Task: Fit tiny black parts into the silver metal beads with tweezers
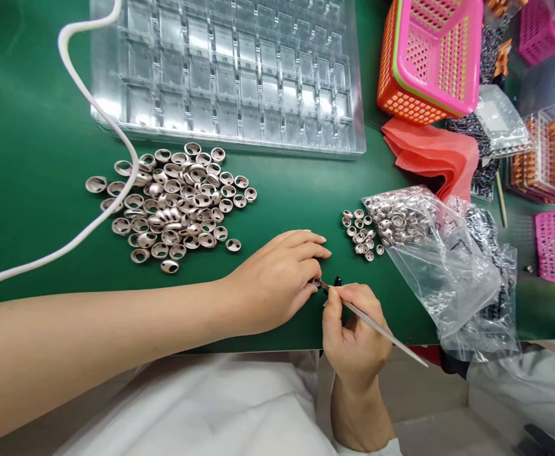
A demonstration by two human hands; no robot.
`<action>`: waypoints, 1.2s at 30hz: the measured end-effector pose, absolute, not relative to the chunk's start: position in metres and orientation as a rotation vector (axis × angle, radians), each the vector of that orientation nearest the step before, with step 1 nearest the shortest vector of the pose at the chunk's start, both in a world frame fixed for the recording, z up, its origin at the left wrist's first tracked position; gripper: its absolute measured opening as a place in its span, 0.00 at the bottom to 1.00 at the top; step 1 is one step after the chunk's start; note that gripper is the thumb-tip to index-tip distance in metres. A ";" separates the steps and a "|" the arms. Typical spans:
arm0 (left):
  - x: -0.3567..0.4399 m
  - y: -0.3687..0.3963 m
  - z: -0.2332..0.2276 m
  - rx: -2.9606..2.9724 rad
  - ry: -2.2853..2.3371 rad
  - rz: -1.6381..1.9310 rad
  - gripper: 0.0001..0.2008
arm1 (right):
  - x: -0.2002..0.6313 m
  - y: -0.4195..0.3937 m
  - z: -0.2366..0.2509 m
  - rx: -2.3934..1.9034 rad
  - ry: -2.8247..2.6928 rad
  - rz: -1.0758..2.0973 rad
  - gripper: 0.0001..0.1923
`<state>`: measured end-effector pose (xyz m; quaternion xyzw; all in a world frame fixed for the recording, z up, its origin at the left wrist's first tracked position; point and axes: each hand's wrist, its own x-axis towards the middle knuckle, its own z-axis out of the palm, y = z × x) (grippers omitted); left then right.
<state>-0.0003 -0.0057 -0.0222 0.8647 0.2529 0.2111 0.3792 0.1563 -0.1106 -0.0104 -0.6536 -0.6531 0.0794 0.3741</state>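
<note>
My left hand (277,278) rests on the green mat near the table's front edge, its fingertips pinched around a small dark part that is mostly hidden. My right hand (353,335) grips a thin metal pick (382,329), whose tip meets the left fingertips. A small black piece (338,280) lies just above that tip. A pile of several shiny metal caps (177,202) lies to the left. A smaller cluster of caps (363,234) spills from a clear plastic bag (429,253) on the right.
A clear compartment tray (230,69) lies at the back. A white cable (92,107) curves across the left of the mat. Pink and orange baskets (429,57), a red cloth (434,155), bags of dark parts and trays of orange parts crowd the right.
</note>
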 end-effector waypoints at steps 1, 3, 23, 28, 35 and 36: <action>0.000 -0.006 -0.022 2.209 0.645 0.536 0.03 | 0.156 -0.110 -0.010 -1.674 -1.688 0.191 0.14; 0.000 -0.006 -0.022 2.207 0.644 0.533 0.03 | 0.157 -0.109 -0.011 -1.668 -1.687 0.181 0.13; 0.000 -0.005 -0.020 2.198 0.653 0.497 0.03 | 0.159 -0.117 -0.026 -1.621 -1.454 0.277 0.13; 0.001 -0.004 -0.019 2.204 0.652 0.491 0.03 | 0.159 -0.118 -0.026 -1.625 -1.463 0.283 0.13; 0.001 -0.004 -0.019 2.213 0.648 0.508 0.03 | 0.159 -0.116 -0.025 -1.641 -1.500 0.255 0.13; 0.000 -0.004 -0.020 2.214 0.645 0.508 0.03 | 0.159 -0.115 -0.024 -1.644 -1.513 0.251 0.14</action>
